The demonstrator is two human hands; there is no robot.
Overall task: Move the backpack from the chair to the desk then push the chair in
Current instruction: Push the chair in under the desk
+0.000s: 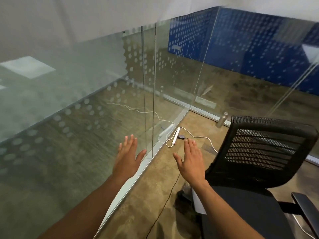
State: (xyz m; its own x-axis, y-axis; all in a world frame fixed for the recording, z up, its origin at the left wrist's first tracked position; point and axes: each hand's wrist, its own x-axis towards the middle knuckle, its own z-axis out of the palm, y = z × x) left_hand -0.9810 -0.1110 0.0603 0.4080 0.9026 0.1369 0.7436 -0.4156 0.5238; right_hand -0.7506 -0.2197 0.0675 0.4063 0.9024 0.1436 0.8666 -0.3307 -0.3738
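Note:
A black office chair (262, 152) with a mesh back stands at the lower right, and its dark seat (245, 211) carries nothing that I can see. No backpack and no desk are in view. My left hand (128, 155) is held out flat with fingers spread, in front of the glass wall. My right hand (191, 161) is also flat and open, hovering just left of the chair's backrest without touching it. Both hands are empty.
Glass partition walls (103, 100) with a dotted frosted band run along the left and back, meeting at a corner. A white power strip (176, 137) with cables lies on the brown floor near the glass. A metal bottle (222, 119) stands by the back wall. A dark cable (165, 204) trails across the floor.

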